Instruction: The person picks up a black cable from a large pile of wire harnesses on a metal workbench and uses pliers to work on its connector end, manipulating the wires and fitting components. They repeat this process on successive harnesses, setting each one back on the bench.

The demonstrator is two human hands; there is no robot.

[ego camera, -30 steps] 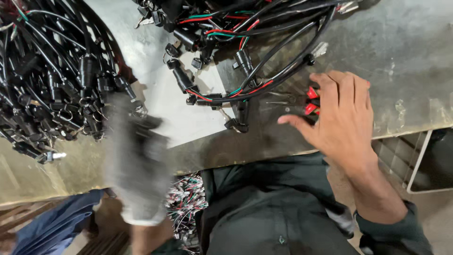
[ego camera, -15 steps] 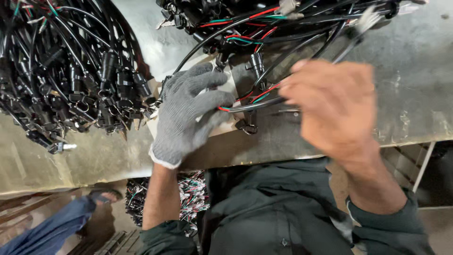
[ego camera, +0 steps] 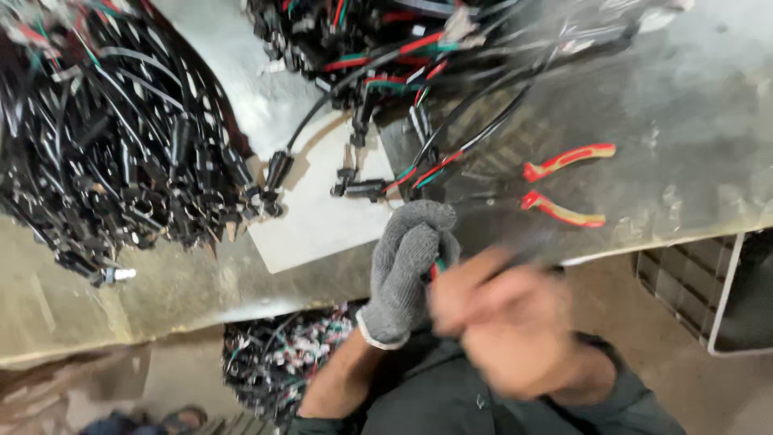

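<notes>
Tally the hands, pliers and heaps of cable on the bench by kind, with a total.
Gloved left hand, gripping red and green wires: 1
Bare right hand, blurred: 1
Red-handled pliers: 1
Heaps of black cable assemblies: 2, left and top
Total: 5

Gloved left hand (ego camera: 409, 266) fisted, right hand (ego camera: 503, 322) blurred

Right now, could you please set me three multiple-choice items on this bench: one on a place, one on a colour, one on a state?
1. The pliers lie: A) on the metal bench, right of the white sheet; B) on the cable pile; C) in a hand.
2. The glove on the left hand is: A) red; B) grey; C) blue.
3. The right hand is: A) gloved; B) flat on the bench; C) bare and blurred.

A: they rest alone on bare metal. B: grey knit shows. C: no glove, smeared outline.
</notes>
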